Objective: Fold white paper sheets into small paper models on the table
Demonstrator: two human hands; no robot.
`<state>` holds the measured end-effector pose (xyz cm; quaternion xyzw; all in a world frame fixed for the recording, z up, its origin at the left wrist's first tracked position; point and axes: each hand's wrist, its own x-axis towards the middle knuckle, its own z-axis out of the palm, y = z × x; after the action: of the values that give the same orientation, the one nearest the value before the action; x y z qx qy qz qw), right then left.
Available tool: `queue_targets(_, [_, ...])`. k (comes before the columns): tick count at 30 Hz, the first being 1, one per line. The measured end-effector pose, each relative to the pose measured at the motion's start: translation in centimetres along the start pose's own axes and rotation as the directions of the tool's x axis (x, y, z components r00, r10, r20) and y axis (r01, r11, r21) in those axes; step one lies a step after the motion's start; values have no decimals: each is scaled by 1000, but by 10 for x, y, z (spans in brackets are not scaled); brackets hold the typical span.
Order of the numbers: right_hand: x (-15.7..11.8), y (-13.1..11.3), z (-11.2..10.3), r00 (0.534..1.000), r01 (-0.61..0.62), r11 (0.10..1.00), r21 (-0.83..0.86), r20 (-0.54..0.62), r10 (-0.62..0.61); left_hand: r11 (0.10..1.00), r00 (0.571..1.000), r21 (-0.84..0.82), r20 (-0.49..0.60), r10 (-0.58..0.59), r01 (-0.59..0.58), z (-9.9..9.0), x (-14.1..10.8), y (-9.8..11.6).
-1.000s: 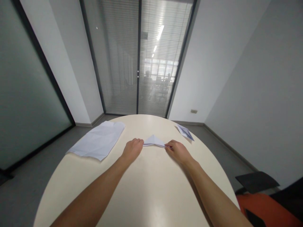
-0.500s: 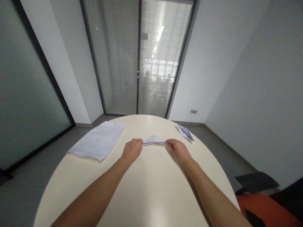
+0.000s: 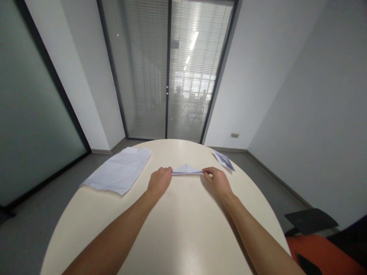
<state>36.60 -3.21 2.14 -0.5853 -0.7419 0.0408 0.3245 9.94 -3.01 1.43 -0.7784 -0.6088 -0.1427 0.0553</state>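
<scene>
Between my two hands is a folded piece of white paper, with a peaked middle and a long straight edge facing me. My left hand is closed on its left end. At the right end, the thumb and fingers of my right hand pinch the paper's tip. Parts of both ends are hidden under my fingers.
On the left of the round cream table lie white paper sheets. Another folded paper rests near the far right edge. An orange-seated chair with a black armrest stands at the lower right.
The folded paper's near edge has gone from bent to straight. My right hand's fingers have shifted slightly to the right along its end; my left hand has barely moved.
</scene>
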Motion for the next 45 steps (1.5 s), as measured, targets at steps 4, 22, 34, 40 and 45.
queue_targets(4, [0, 0, 1, 998, -51, 998, 24, -41, 52, 1000, 1000, 0, 9, -16, 16, -1, 0, 1])
queue_targets(22, [0, 1, 4, 982, 88, 992, 93, -177, -70, 978, 993, -196, -84, -87, 69, 3, -1, 0])
queue_targets(34, [-3, -13, 13, 957, 189, 966, 179, -255, -140, 852, 999, -522, 0, -38, 32, 6, -3, 14])
queue_targets(40, [-8, -25, 19, 936, 341, 935, 95, -128, -328, 847, 995, -527, 21, 97, -72, 5, -6, 17])
queue_targets(45, [-11, -32, 21, 921, 386, 917, 96, 14, -389, 886, 993, -451, -30, 110, -112, 2, -6, 16])
